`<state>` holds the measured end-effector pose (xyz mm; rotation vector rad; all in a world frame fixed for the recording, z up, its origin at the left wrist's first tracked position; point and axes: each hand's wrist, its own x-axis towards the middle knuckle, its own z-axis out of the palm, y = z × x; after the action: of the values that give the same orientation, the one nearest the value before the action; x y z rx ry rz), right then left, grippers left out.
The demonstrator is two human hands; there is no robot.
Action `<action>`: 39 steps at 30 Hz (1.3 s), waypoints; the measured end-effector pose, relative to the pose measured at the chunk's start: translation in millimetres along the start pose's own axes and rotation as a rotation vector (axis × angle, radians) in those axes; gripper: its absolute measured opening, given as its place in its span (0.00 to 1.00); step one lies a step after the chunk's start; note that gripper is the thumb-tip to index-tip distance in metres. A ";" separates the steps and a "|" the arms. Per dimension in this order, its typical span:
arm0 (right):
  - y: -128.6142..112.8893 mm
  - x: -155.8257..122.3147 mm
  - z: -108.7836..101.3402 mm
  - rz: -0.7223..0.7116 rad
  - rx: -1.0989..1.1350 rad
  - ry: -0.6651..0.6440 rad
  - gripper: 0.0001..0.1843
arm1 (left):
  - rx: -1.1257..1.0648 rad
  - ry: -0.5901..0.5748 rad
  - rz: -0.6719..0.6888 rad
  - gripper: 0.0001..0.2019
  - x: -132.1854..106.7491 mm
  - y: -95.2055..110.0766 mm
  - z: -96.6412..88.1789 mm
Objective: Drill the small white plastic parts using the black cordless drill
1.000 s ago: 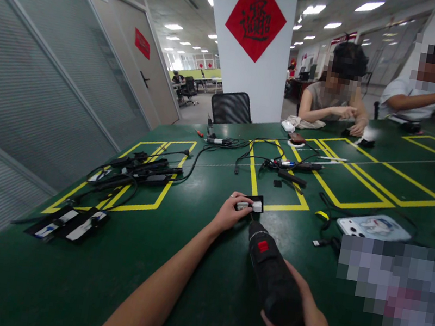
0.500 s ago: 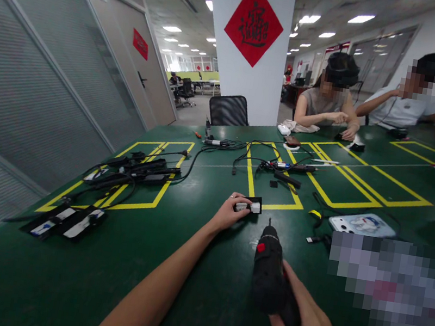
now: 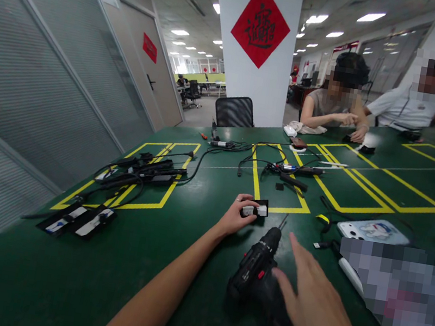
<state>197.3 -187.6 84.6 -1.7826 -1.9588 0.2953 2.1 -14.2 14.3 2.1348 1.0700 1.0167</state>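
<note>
My left hand point(image 3: 235, 216) rests on the table with its fingers closed over a small flat black piece point(image 3: 265, 206) that carries white parts; the fingers hide some of it. Closer to me, a black cordless drill point(image 3: 253, 268) with red marks lies on its side, its thin bit pointing away toward the right of that piece. Just right of the drill is my right hand point(image 3: 318, 297), fingers stretched out and thumb apart, no longer wrapped round the handle. Whether the thumb still touches the drill I cannot tell.
Black cables and devices point(image 3: 150, 171) lie tangled at left, near two black pieces with white parts point(image 3: 95, 221). More cables and a pen-like tool point(image 3: 295, 168) lie ahead. A phone point(image 3: 374, 230) is at right. Two people sit across the table point(image 3: 190, 230).
The drill has gone from upright in my right hand to lying on its side, its body turned leftward. My right hand has opened off it. My left hand stays on the black piece.
</note>
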 end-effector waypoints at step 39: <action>27.6 128.9 86.0 -0.195 0.379 0.210 0.16 | 0.132 0.198 -0.524 0.21 -101.7 7.8 -108.8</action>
<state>174.9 -44.6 22.9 -1.3176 -1.7717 0.3691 -123.6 -89.2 42.9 1.7222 1.7177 0.9279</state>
